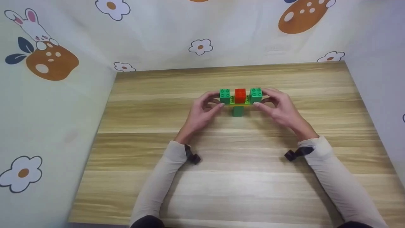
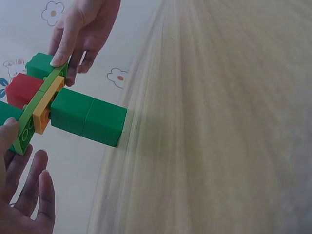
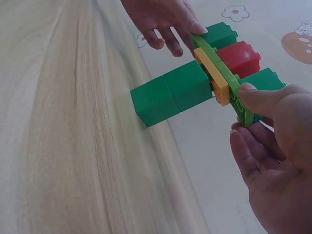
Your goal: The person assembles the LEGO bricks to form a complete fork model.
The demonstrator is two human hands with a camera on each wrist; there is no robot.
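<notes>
A structure of toy building blocks stands upright on the table, gripped from both sides. Its stem is two stacked green blocks [image 3: 168,92]. On the stem lies an orange plate [image 3: 213,78], and over that a light green layer [image 2: 30,119]. A red block [image 1: 240,95] sits in the middle on top, between a left green block [image 1: 225,96] and a right green block [image 1: 256,95]. My left hand [image 1: 204,109] pinches the left end of the structure with thumb and fingers. My right hand [image 1: 280,107] pinches the right end the same way.
The wood-grain table [image 1: 234,177] spreads around the structure on all sides. Behind it and at the left hangs a pale cloth [image 1: 164,34] printed with flowers and rabbits. A plain pale wall [image 1: 379,63] rises along the right edge.
</notes>
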